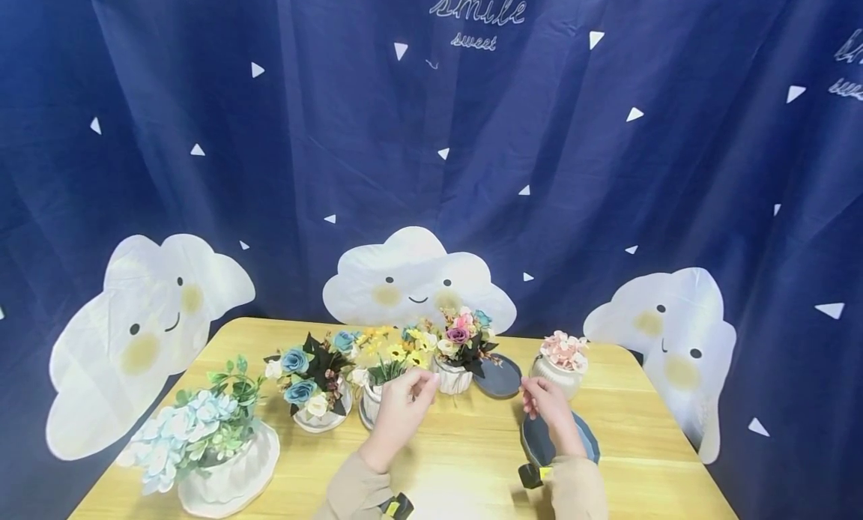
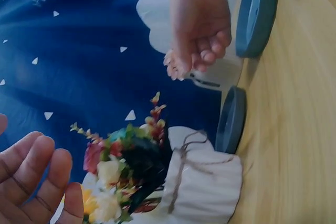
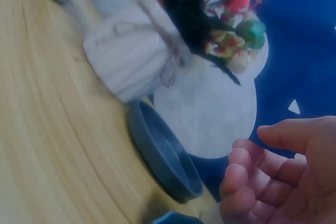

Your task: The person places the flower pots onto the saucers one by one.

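Observation:
My left hand [image 1: 407, 400] hovers over the table with loosely bent fingers and holds nothing. Nearest to it are a white pot of yellow flowers [image 1: 373, 400], partly behind the hand, and a white pot [image 1: 453, 379] with mixed pink, purple and teal flowers. Twine is tied round the mixed-flower pot [image 2: 205, 182] in the left wrist view. My right hand [image 1: 549, 404], also holding nothing, hangs above a blue-grey saucer [image 1: 585, 436], fingers relaxed. A round dark saucer [image 3: 163, 150] lies beside the twine-tied pot. Behind the right hand stands a ribbed white pot of pink flowers [image 1: 562, 359].
At the left front, a pot of pale blue flowers [image 1: 195, 426] stands on a white saucer [image 1: 266, 460]. Blue roses [image 1: 297, 374] in a white pot stand behind it. The wooden table [image 1: 647, 430] ends before a dark blue curtain [image 1: 371, 130] printed with clouds.

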The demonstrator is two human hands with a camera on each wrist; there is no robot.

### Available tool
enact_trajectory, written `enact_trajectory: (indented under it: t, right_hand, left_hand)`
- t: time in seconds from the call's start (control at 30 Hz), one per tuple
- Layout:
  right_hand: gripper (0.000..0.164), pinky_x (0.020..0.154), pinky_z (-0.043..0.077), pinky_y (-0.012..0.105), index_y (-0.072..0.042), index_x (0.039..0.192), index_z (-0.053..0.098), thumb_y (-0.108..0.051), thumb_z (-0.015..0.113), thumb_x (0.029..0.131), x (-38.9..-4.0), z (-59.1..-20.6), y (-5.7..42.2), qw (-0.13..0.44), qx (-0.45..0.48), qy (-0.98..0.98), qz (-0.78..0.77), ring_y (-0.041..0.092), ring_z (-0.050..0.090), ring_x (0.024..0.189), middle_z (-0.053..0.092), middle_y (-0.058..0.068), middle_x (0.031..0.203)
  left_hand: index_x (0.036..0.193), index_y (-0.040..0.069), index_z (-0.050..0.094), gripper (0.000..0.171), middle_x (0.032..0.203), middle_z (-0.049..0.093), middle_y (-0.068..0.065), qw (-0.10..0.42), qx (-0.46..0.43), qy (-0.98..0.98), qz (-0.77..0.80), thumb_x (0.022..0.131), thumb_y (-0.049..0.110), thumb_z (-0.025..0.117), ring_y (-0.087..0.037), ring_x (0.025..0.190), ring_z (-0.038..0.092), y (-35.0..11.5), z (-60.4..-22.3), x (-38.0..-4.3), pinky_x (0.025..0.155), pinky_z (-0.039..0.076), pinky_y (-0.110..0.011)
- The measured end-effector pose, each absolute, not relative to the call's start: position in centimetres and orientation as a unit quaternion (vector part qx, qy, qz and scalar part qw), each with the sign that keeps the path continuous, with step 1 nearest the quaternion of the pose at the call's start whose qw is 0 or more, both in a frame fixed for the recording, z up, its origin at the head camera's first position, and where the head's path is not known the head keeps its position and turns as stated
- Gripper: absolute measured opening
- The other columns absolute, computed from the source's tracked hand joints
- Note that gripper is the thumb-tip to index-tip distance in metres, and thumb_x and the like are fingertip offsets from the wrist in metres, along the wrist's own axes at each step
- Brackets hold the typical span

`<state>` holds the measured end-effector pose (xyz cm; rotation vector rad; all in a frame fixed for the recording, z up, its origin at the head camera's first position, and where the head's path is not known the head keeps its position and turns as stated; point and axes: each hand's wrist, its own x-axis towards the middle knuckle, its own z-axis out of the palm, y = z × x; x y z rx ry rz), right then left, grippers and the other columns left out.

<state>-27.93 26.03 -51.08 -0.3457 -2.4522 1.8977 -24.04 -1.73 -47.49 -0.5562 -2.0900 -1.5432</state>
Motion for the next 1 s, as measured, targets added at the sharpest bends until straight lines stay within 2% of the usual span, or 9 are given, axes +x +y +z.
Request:
enact_trajectory:
  t: [0.27,0.53,0.63,0.77,0.83,0.87,0.9,1.0]
  right_hand:
    - [0.032,0.046,0.043,0.021,0.011,0.091,0.06,-0.018,0.05,0.1,-29.3,-51.0,26.7,0.02,-0.11,-0.815,0.569,0.008,0.05,0.05,0.054,-0.001,0.059]
    - [0.031,0.047,0.044,0.022,0.011,0.09,0.061,-0.016,0.05,0.098,-30.4,-51.0,26.7,0.019,-0.124,-0.834,0.538,0.009,0.05,0.05,0.055,0.001,0.06]
    - [0.031,0.048,0.045,0.022,0.01,0.088,0.061,-0.018,0.05,0.098,-30.5,-50.9,26.6,0.016,-0.129,-0.846,0.516,0.009,0.051,0.05,0.057,0.002,0.06]
    - [0.033,0.047,0.047,0.023,0.01,0.085,0.062,-0.019,0.051,0.096,-30.5,-50.6,26.5,0.013,-0.129,-0.868,0.48,0.011,0.051,0.049,0.059,0.005,0.06]
    - [0.033,0.047,0.047,0.024,0.009,0.082,0.062,-0.019,0.051,0.095,-30.6,-50.6,26.5,0.01,-0.131,-0.877,0.462,0.011,0.051,0.049,0.058,0.005,0.058]
    - [0.033,0.047,0.047,0.024,0.009,0.081,0.062,-0.02,0.052,0.094,-30.7,-50.7,26.6,0.007,-0.132,-0.881,0.454,0.012,0.052,0.05,0.058,0.005,0.058]
    - [0.032,0.047,0.047,0.024,0.008,0.08,0.062,-0.019,0.052,0.094,-30.7,-50.7,26.6,0.006,-0.133,-0.885,0.446,0.012,0.053,0.05,0.059,0.005,0.058]
    - [0.031,0.045,0.045,0.023,0.005,0.074,0.063,-0.019,0.052,0.09,-31.1,-51.1,26.7,0.001,-0.136,-0.896,0.422,0.012,0.052,0.048,0.058,0.004,0.055]
  left_hand:
    - [0.091,0.006,0.07,0.01,0.083,0.072,-0.005,0.191,-0.187,-0.792,-0.549,0.093,0.013,0.063,-0.011,0.075,0.065,0.1,-48.4,-24.7,0.072,0.056,-0.024]
    - [0.099,0.002,0.069,0.013,0.098,0.073,-0.015,0.197,-0.15,-0.804,-0.541,0.092,0.011,0.064,-0.026,0.087,0.07,1.2,-49.2,-25.5,0.081,0.059,-0.036]
    - [0.107,0.003,0.068,0.018,0.102,0.07,-0.016,0.178,-0.116,-0.815,-0.538,0.093,0.014,0.063,-0.027,0.09,0.067,1.6,-49.5,-25.8,0.083,0.057,-0.039]
    - [0.115,0.007,0.065,0.027,0.101,0.064,-0.016,0.151,-0.071,-0.834,-0.526,0.093,0.021,0.064,-0.023,0.084,0.059,2.1,-49.9,-26.1,0.076,0.051,-0.039]
    - [0.119,0.007,0.063,0.032,0.104,0.064,-0.018,0.147,-0.056,-0.842,-0.517,0.092,0.023,0.064,-0.025,0.087,0.059,2.3,-50.1,-26.2,0.076,0.051,-0.041]
    - [0.122,0.005,0.062,0.036,0.107,0.065,-0.019,0.143,-0.049,-0.845,-0.513,0.091,0.024,0.064,-0.027,0.088,0.06,2.4,-50.2,-26.3,0.078,0.052,-0.045]
    - [0.125,0.003,0.059,0.041,0.112,0.065,-0.021,0.139,-0.044,-0.847,-0.511,0.091,0.025,0.064,-0.027,0.083,0.06,2.5,-50.3,-26.4,0.08,0.052,-0.048]
    - [0.133,-0.004,0.052,0.054,0.127,0.061,-0.026,0.128,-0.038,-0.847,-0.514,0.089,0.024,0.065,-0.038,0.103,0.064,2.8,-50.7,-26.6,0.096,0.049,-0.055]
